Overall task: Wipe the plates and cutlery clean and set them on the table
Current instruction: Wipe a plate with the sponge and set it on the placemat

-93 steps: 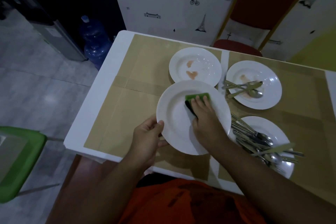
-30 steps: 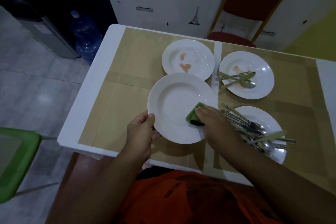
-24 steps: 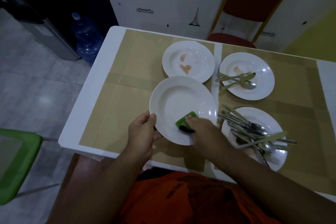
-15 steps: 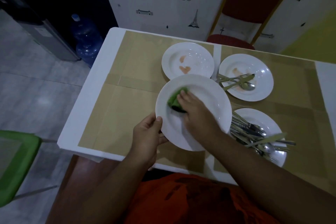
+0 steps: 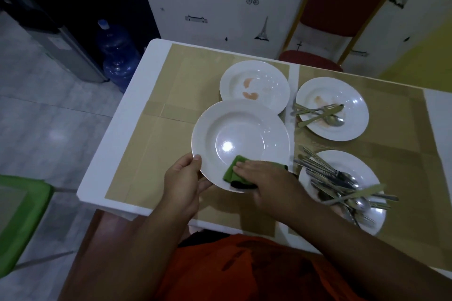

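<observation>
I see the left hand (image 5: 182,186) gripping the big plate (image 5: 241,129) by its near left rim, thumb on top. The right hand (image 5: 271,183) lies with flat fingers on a green sponge (image 5: 232,168), pressing it on the big plate's near edge. Right of the big plate, a plate (image 5: 354,161) holds piled cutlery (image 5: 337,183). Behind the big plate sits a stained plate (image 5: 266,80), a bit hidden by its rim. Behind and right, another stained plate (image 5: 342,95) holds a fork and spoon (image 5: 318,112).
</observation>
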A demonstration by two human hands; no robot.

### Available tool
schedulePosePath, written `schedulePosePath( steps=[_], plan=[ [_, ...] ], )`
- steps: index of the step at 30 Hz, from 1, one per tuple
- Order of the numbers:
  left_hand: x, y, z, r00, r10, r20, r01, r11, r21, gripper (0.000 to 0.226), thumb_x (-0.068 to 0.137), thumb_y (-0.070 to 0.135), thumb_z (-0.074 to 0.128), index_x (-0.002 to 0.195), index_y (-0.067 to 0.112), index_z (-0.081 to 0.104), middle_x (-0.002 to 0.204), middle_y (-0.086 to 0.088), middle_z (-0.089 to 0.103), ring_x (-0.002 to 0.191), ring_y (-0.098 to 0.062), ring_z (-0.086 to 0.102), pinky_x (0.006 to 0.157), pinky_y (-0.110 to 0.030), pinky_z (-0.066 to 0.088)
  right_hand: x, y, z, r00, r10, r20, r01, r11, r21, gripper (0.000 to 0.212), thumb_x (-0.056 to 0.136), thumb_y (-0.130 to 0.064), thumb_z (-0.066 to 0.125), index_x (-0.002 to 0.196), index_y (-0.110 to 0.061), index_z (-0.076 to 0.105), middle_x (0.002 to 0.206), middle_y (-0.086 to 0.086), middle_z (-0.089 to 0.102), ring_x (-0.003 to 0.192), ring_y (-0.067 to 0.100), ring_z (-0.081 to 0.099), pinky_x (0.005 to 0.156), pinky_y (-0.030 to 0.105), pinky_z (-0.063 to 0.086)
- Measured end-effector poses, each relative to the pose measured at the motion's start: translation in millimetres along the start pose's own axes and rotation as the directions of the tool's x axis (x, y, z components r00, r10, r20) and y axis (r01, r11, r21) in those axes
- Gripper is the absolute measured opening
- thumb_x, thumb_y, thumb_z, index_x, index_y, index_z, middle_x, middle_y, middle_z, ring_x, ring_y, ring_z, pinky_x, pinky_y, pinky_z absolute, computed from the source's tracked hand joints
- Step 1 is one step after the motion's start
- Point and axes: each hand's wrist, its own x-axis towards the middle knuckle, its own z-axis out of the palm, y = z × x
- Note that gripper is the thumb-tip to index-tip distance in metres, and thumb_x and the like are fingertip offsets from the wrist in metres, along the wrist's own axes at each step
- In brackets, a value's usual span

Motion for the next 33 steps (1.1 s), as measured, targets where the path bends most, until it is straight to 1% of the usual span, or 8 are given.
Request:
schedulePosePath(
  steps=[7,16,18,21,23,25,30,33],
  plan=[
    [0.3,9.9,1.7,1.0,-0.003,0.022,0.002,1.0,0.004,0.019,0.101,0.01,0.054,0.11,0.007,0.07,0.096,-0.009,0.078,0.087,-0.025,0.076,0.064,-0.035,0.061,-8.7,4.9,6.5,1.0,-0.019,0.003,0.019,0.987,-0.16,0.075,0.067,-0.027,0.062,0.138,-0.022,0.041,0.152,0.001,0.029,0.138,0.02,0.028,0.111,0.036,0.029],
    [-0.7,26.0,-0.5,0.984,0.051,0.172,-0.082,0.98,0.18,0.021,0.1,0.016,0.058,0.118,0.006,0.064,0.113,-0.011,0.074,0.099,-0.022,0.073,0.075,-0.039,0.062,2.8,10.8,3.1,0.955,-0.069,-0.289,0.015,0.983,-0.184,0.036,0.075,-0.018,0.075,0.109,-0.028,0.068,0.117,-0.009,0.067,0.101,0.018,0.062,0.08,0.035,0.043],
    [4.3,29.9,-10.5,0.962,0.177,0.21,-0.258,0.845,0.469,0.045,0.096,0.033,0.065,0.137,0.021,0.052,0.14,-0.001,0.058,0.121,-0.012,0.06,0.094,-0.038,0.054,4.1,9.1,-1.1,0.943,-0.09,-0.32,0.046,0.989,-0.14,0.036,0.075,-0.019,0.077,0.109,-0.03,0.068,0.114,-0.012,0.068,0.098,0.015,0.061,0.079,0.034,0.042],
    [11.3,43.0,-28.2,0.816,0.37,0.445,-0.572,0.4,0.716,0.092,0.082,0.057,0.071,0.155,0.037,0.019,0.164,0.013,0.015,0.147,-0.004,0.015,0.115,-0.037,0.02,2.6,7.2,-6.6,0.934,-0.119,-0.337,0.094,0.991,-0.091,0.041,0.073,-0.011,0.077,0.109,-0.029,0.069,0.111,-0.013,0.068,0.098,0.014,0.061,0.078,0.035,0.043],
    [14.5,53.4,-35.1,0.644,0.346,0.682,-0.739,0.053,0.672,0.089,0.078,0.066,0.07,0.153,0.038,0.031,0.166,0.011,0.01,0.152,-0.007,-0.001,0.122,-0.045,0.006,-0.1,7.5,-9.5,0.94,-0.14,-0.311,0.128,0.99,-0.059,0.046,0.072,-0.005,0.076,0.111,-0.028,0.068,0.111,-0.012,0.068,0.1,0.015,0.061,0.08,0.038,0.045],
    [14.4,63.5,-35.6,0.511,0.278,0.813,-0.81,-0.16,0.564,0.064,0.079,0.064,0.066,0.136,0.034,0.059,0.162,0.007,0.025,0.154,-0.014,0.004,0.122,-0.056,0.004,-0.8,9.9,-13.2,0.945,-0.147,-0.293,0.148,0.989,-0.018,0.052,0.069,0.0,0.075,0.112,-0.028,0.068,0.111,-0.012,0.068,0.102,0.014,0.06,0.082,0.04,0.046],
    [9.2,76.3,-27.5,0.322,0.31,0.895,-0.879,-0.254,0.404,0.031,0.098,0.035,0.054,0.115,0.018,0.073,0.125,0.003,0.07,0.137,-0.017,0.048,0.12,-0.05,0.024,10.6,20.2,-35.0,0.957,-0.121,-0.265,0.155,0.981,0.113,0.06,0.068,0.01,0.07,0.117,-0.026,0.065,0.115,-0.012,0.066,0.108,0.011,0.058,0.092,0.043,0.045],
    [8.0,79.7,-17.8,0.338,0.463,0.819,-0.864,-0.193,0.466,0.023,0.097,0.015,0.055,0.108,0.008,0.074,0.114,-0.006,0.074,0.119,-0.019,0.063,0.113,-0.038,0.039,21.0,18.5,-55.0,0.949,-0.128,-0.287,0.189,0.962,0.198,0.057,0.077,0.007,0.067,0.125,-0.023,0.059,0.126,-0.008,0.061,0.118,0.008,0.053,0.097,0.039,0.047]
  ],
)
